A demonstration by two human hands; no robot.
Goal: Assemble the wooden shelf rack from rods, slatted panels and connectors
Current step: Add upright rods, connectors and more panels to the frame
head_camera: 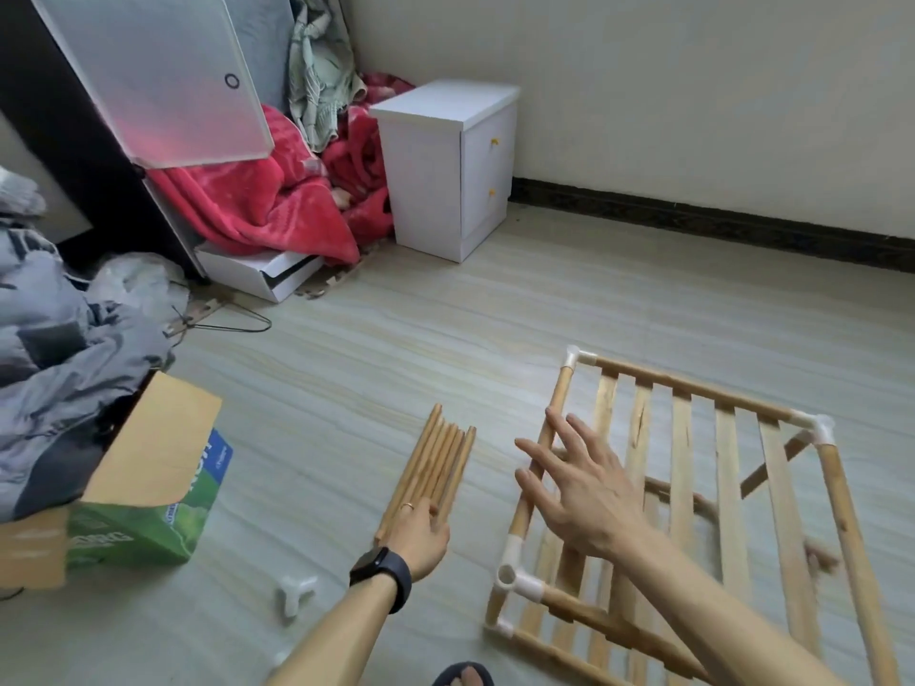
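While your left hand [418,529] curls its fingers over the near ends of the rods [435,462] on the floor, your right hand [579,492] is spread open above the rack [727,438], over its left rail.

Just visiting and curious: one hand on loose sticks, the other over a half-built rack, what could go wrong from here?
The round rods under the left hand could roll apart if one is pulled out. The white connector lies loose on the floor, where it might get knocked away or stepped on. If the open right hand leans on the rack, its corner joints may slip.
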